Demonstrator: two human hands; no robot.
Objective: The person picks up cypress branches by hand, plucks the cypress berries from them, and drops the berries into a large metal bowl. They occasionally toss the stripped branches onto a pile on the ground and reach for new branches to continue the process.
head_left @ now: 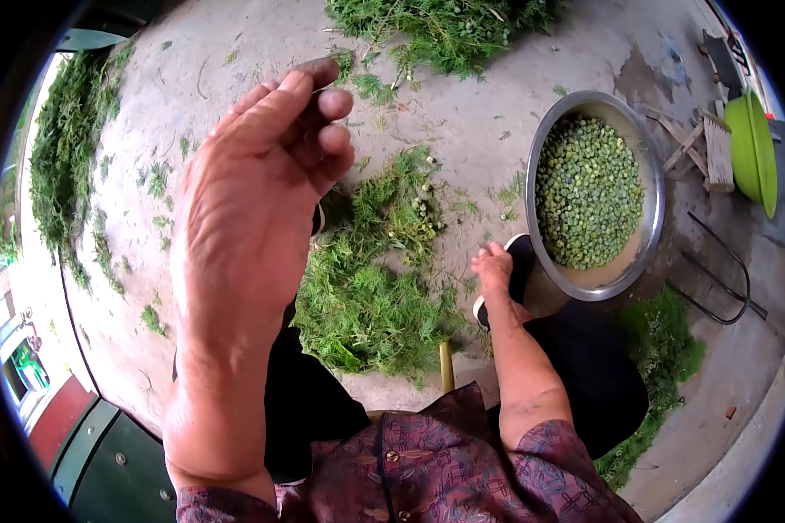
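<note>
My left hand [253,200] is raised close to the camera, above the floor, palm turned inward. Its fingers are curled and the thumb presses near the index fingertip; anything pinched there is too small to name. My right hand [494,266] is low beside my black shoe [521,266], left of the basin, with its fingers bent together; what they hold, if anything, cannot be made out. A steel basin [653,174] holds many small round green cones or berries [589,192]. Between my feet lies a heap of feathery green sprigs [375,296].
More cut greenery [449,30] is piled at the far side, along the left edge [65,157] and beside my right leg [658,375]. A lime-green tub [750,152], a wooden stool [702,148] and a bent metal frame [737,288] stand at the right.
</note>
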